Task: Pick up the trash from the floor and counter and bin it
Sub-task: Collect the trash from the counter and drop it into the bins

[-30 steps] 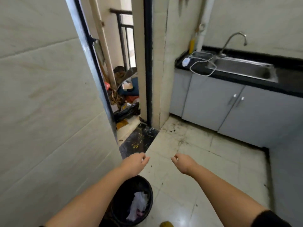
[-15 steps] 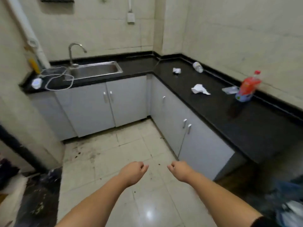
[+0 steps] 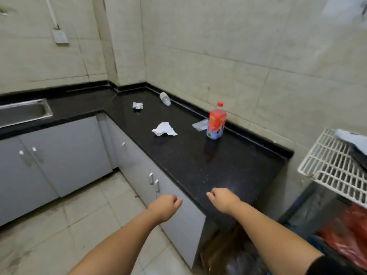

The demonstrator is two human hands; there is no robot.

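On the black counter [image 3: 198, 161] lie a crumpled white tissue [image 3: 164, 129], a small paper ball [image 3: 137, 105], a clear bottle on its side [image 3: 165, 98] by the wall, a clear plastic wrapper [image 3: 200, 125] and an upright red bottle [image 3: 216, 122]. My left hand [image 3: 164, 207] hovers over the cabinet front with its fingers curled and nothing in it. My right hand [image 3: 222, 199] hangs above the counter's near edge, fingers also curled and empty. Both hands are well short of the trash. The bin is out of view.
Grey cabinet doors [image 3: 59, 155] run under the counter, with a steel sink [image 3: 23, 112] at the left. A white wire rack [image 3: 335, 165] juts out at the right over red bags [image 3: 349, 235]. A brown bag [image 3: 224, 251] sits beside the cabinet end. Tiled floor [image 3: 59, 225] lies left.
My view has swung right from the doorway and black bin to the counter corner. Both hands stay held out in front, empty, now nearer the counter's end.
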